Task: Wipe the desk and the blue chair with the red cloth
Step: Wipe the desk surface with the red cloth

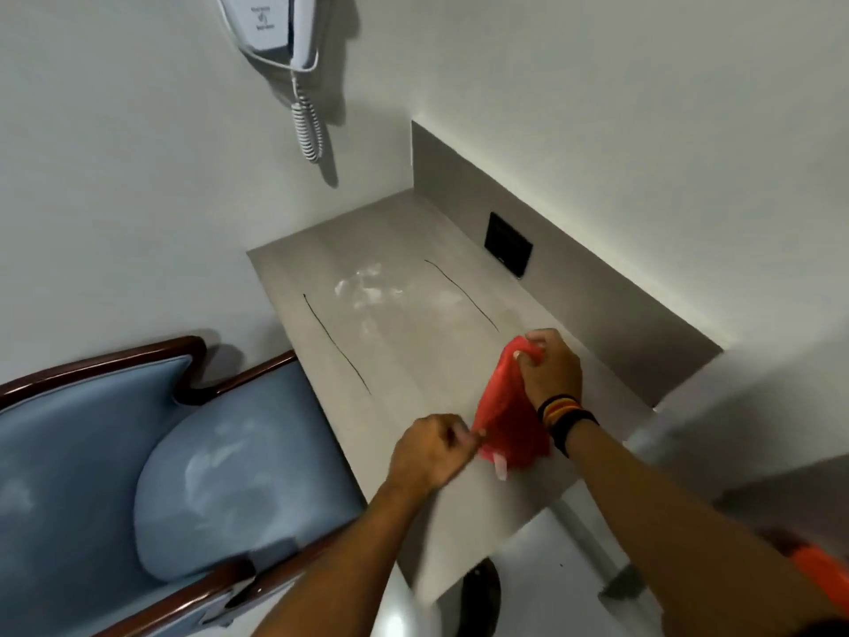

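A red cloth (503,411) hangs stretched between both hands above the grey desk (395,342). My right hand (549,367) pinches its upper corner. My left hand (432,452) pinches a lower corner at the cloth's left edge. A white tag dangles from the cloth's bottom. White powdery smudges lie on the desk's far middle, between two thin dark lines. The blue chair (115,452), with a dark wooden frame, stands left of the desk, and pale smears mark its seat cushion.
A white wall phone (280,29) with a coiled cord hangs above the desk's left end. A black socket plate (507,243) sits in the desk's grey back panel. A white ledge (753,406) juts in at right. Floor and a dark shoe (480,590) show below.
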Demonstrator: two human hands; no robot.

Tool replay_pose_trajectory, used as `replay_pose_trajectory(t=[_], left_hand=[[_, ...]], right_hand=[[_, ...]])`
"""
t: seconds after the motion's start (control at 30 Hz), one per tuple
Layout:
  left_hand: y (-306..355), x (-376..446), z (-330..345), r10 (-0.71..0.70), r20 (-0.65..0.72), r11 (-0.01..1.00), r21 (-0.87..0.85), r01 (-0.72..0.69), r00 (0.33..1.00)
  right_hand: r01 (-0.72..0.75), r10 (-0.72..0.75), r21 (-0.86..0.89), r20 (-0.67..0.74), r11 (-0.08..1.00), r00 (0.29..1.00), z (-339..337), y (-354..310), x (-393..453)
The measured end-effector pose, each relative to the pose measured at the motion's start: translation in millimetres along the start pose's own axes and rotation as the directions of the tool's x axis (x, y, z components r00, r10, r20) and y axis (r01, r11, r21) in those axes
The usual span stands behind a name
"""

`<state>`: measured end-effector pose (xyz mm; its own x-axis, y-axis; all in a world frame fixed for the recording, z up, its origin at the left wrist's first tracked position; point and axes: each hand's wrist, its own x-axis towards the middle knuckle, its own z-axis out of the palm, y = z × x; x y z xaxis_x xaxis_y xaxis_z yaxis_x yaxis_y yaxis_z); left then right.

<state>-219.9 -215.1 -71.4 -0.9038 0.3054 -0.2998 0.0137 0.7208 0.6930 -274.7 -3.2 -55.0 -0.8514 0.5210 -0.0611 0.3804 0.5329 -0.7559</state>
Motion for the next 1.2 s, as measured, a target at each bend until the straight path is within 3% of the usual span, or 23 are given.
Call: replay_pose_trajectory(t=[0.07,0.13,0.23,0.4,0.6,0.8,1.03,1.2], left_hand=[[-10.1,11.2,-6.5,0.041,-0.331,0.993,0.116,-0.002,0.943],[-27.1,29.1,-17.1,-0.022,-0.525,0.980,0.155,0.122,0.851],[-59.5,45.9,-29.7,-0.185,-0.502,0.920,0.213,0.328,0.845],[-88.2,67.8,-20.5,-0.241,-0.541,0.911,0.160,0.380,0.806],[-99.3,83.1,-16.2,-0.251,-0.560,0.910,0.140,0.389,0.789],[-101.1,98.4,-36.1,-0.234,-0.521,0.913,0.173,0.369,0.821],[-102.8,104.0,-37.5,-0.240,-0.525,0.909,0.173,0.379,0.816],[-106.9,108.0,-56.2,-0.219,-0.482,0.931,0.156,0.329,0.848]], right_hand=[[0.013,0.000,-0.178,0.069,0.984,0.998,30.1,2.4,15.0],[-0.002,0.047,-0.372,0.112,0.928,0.993,62.6,8.8,12.2],[0.063,0.008,-0.572,0.122,0.818,0.993,91.9,27.9,-18.6],[0.186,-0.133,-0.610,0.132,0.770,0.982,109.9,24.4,24.0],[0.374,-0.237,-0.588,0.299,0.717,0.924,130.2,-7.4,125.9],[0.350,-0.245,-0.597,0.252,0.722,0.936,94.2,34.7,63.9],[0.455,-0.279,-0.556,0.375,0.696,0.884,103.9,11.6,128.2],[0.487,-0.312,-0.516,0.391,0.705,0.866,77.8,37.6,67.5]])
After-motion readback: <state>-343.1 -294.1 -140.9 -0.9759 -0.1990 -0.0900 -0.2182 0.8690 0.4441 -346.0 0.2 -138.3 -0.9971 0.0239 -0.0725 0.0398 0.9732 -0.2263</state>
